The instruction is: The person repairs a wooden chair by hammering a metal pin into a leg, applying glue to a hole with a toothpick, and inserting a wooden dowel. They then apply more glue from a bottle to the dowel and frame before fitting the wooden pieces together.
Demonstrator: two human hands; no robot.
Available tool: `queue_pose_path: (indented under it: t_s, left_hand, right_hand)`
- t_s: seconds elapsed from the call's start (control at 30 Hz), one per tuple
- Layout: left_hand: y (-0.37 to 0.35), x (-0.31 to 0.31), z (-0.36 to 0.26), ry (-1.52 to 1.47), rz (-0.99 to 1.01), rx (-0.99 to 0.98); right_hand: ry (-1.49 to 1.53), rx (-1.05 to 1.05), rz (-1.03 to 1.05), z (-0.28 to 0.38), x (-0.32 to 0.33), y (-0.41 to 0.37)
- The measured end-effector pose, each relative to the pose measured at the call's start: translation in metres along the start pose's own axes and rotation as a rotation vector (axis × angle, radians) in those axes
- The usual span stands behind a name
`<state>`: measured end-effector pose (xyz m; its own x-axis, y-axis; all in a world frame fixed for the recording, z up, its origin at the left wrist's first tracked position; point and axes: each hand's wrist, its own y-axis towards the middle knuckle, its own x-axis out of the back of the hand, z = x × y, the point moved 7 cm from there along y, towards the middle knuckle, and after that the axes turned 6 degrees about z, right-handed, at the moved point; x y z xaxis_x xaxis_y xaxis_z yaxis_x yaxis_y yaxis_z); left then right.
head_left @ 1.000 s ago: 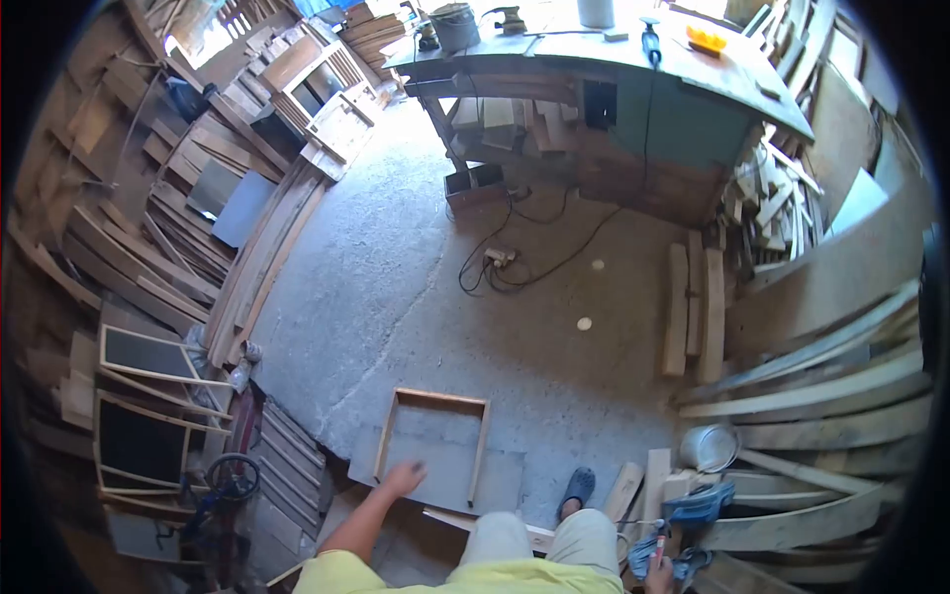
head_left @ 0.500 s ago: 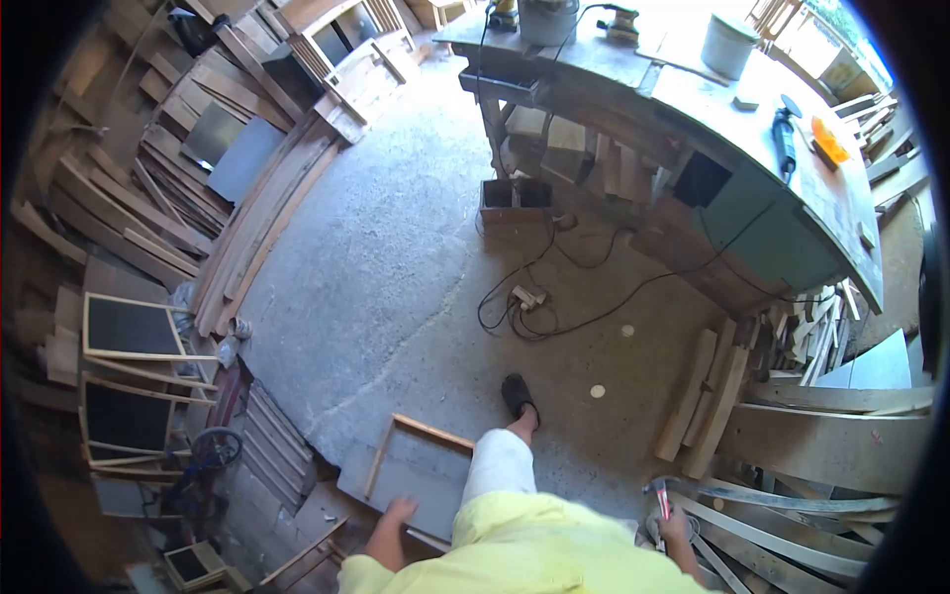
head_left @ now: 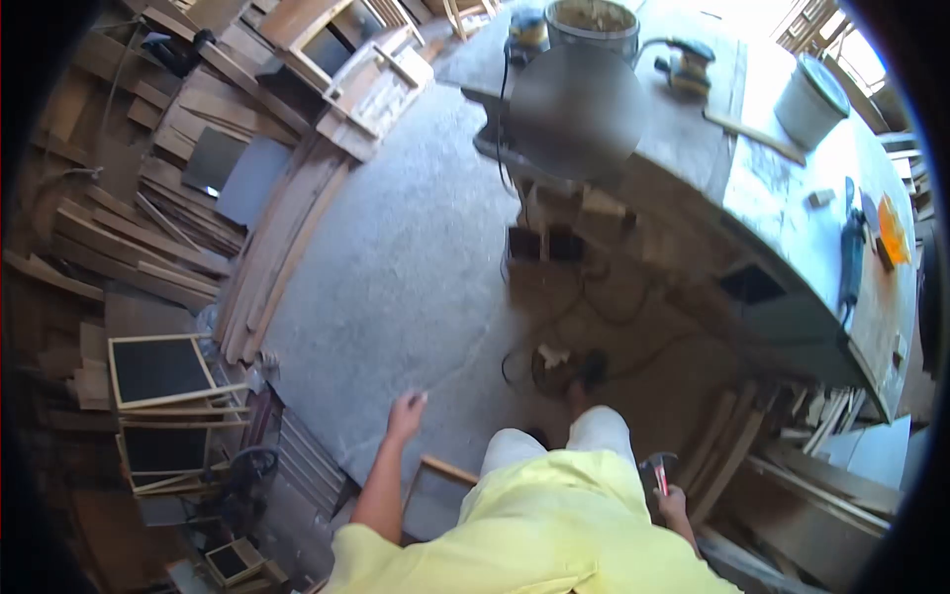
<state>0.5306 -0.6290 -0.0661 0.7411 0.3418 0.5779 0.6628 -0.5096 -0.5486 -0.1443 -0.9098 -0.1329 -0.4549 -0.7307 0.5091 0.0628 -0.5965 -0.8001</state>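
Observation:
My right hand [head_left: 673, 503] is wrapped round the red handle of a hammer [head_left: 660, 475], low at the right beside my leg, with the metal head up. Ahead of my body on the left, my left hand [head_left: 406, 414] is held over the concrete floor [head_left: 366, 267], its fingers drawn together. A small pale bit shows at its fingertips, too small to name. Below that hand, a wooden frame [head_left: 447, 468] lies partly hidden by my leg and arm.
A workbench [head_left: 683, 129] with buckets, sanders and a grinder [head_left: 851, 259] spans the upper right. Cables and a wooden box [head_left: 544, 244] sit beneath its edge. Boards [head_left: 282, 257] and black-panelled frames [head_left: 160, 371] line the left; more timber [head_left: 727, 450] lies right.
I have stepped forward, and the bench looks nearer. My left hand has risen from beside the wooden frame and moved forward. The hammer is still in my right hand.

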Motion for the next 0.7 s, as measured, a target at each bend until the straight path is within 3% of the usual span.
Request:
queue_pose_path:
  t_s: [0.07, 0.1, 0.17, 0.2, 0.27, 0.33, 0.37, 0.43, 0.47, 0.6, 0.63, 0.67, 0.7]
  left_hand:
    - [-0.003, -0.009, 0.028, -0.139, 0.005, 0.187]
    - [-0.009, -0.009, 0.02, -0.125, 0.02, 0.206]
    - [0.005, -0.011, -0.016, -0.023, 0.078, 0.094]
    - [0.016, -0.009, -0.05, -0.04, 0.046, 0.015]
    - [0.059, 0.002, -0.161, 0.008, -0.004, -0.18]
    - [0.11, 0.01, -0.278, 0.113, -0.022, -0.4]
    - [0.135, 0.011, -0.335, 0.166, -0.075, -0.619]
    - [0.185, 0.008, -0.434, 0.273, 0.004, -0.919]
    - [0.212, 0.007, -0.473, 0.273, 0.026, -0.97]
    - [0.303, -0.014, -0.565, 0.461, 0.18, -1.158]
    - [0.325, -0.032, -0.561, 0.702, 0.278, -1.137]
    - [0.344, -0.044, -0.562, 0.947, 0.352, -1.119]
    - [0.346, -0.048, -0.566, 0.974, 0.385, -1.217]
  right_hand:
    - [-0.277, 0.19, -0.06, 0.03, 0.01, 0.02]
    - [-0.277, 0.168, -0.042, 0.032, 0.015, 0.023]
    - [-0.293, 0.2, -0.132, 0.07, 0.04, 0.049]
    - [-0.296, 0.187, -0.128, 0.096, 0.055, 0.045]
    - [0.18, -0.042, 0.078, 0.139, 0.068, 0.04]
    - [0.295, -0.049, 0.084, 0.167, 0.069, 0.046]
    - [0.363, -0.058, 0.043, 0.182, 0.072, 0.042]
    - [0.445, -0.085, -0.024, 0.197, 0.069, 0.036]
    - [0.462, -0.104, -0.037, 0.201, 0.064, 0.029]
    - [0.535, -0.259, -0.144, 0.204, 0.01, -0.016]
    - [0.484, -0.294, -0.18, 0.195, -0.009, -0.032]
    - [0.394, -0.134, -0.25, 0.194, -0.029, -0.041]
    - [0.386, -0.252, -0.243, 0.157, -0.068, -0.046]
